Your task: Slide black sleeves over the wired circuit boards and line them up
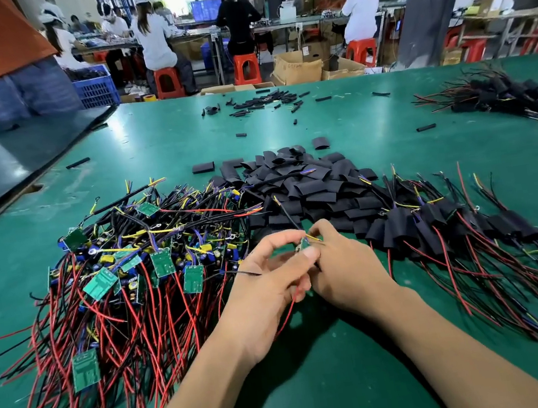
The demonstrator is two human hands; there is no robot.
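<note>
One wired circuit board was gripped between left hand and right hand, the fingers of both curled on it. Unsleeved boards were heaped left of the left hand. Black sleeves were piled just beyond the fingertips. Sleeved boards were lined up right of the right hand.

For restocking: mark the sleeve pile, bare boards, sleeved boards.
sleeve pile (308, 195), head view, heap centre
bare boards (162, 263), head view, green board face
sleeved boards (398, 225), head view, one black sleeve

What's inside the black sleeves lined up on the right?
Red and black wires leave the near ends of the sleeves, yellow ones the far ends. Any boards inside are covered, so not visible.
</note>
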